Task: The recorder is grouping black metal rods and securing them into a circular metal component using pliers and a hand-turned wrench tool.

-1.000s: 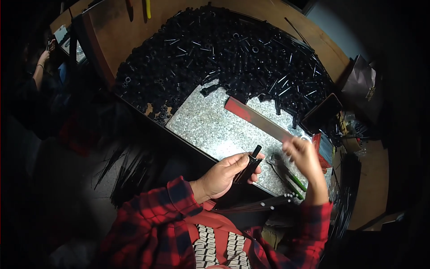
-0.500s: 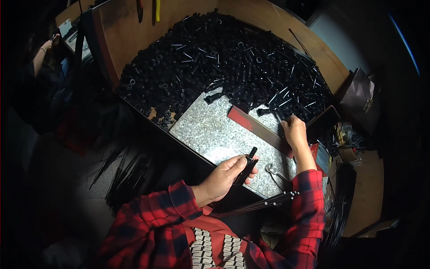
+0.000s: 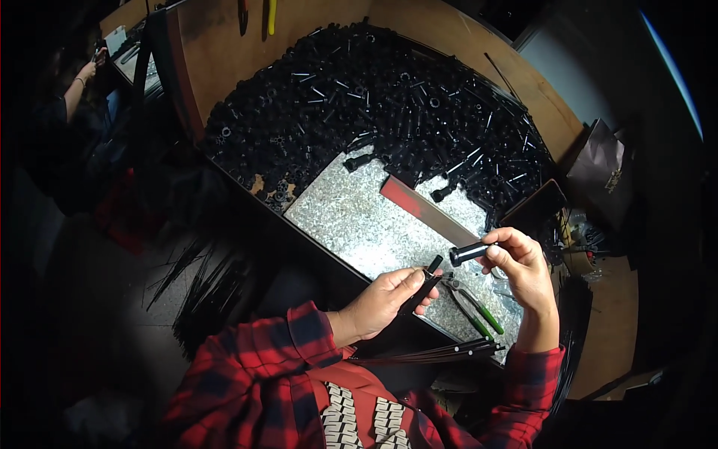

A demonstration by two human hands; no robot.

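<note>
My left hand (image 3: 380, 303) is closed around a slim black part (image 3: 435, 263), whose round tip sticks up past the thumb. What the fingers wrap is mostly hidden. To its right, my right hand (image 3: 527, 273) pinches a glossy black tubular piece (image 3: 468, 253) between thumb and fingertips. This piece has a flared end pointing left, close to the tip of the left hand's part but apart from it. Below both hands, pliers with green handles (image 3: 479, 313) lie on the speckled board (image 3: 336, 209). A flat bar (image 3: 426, 209), partly red, rests on the board beyond them.
A large heap of black tubular parts (image 3: 359, 97) covers the far side, bounded by a wooden wall (image 3: 213, 45). Thin black rods (image 3: 426, 353) lie by the near edge. A dark bag (image 3: 596, 161) stands at right. Another person's hand (image 3: 88, 71) shows far left.
My right hand has come back from the heap's edge toward me, now with the black tubular piece in its fingers. My left hand has shifted slightly right and down. The pliers' green handles now show.
</note>
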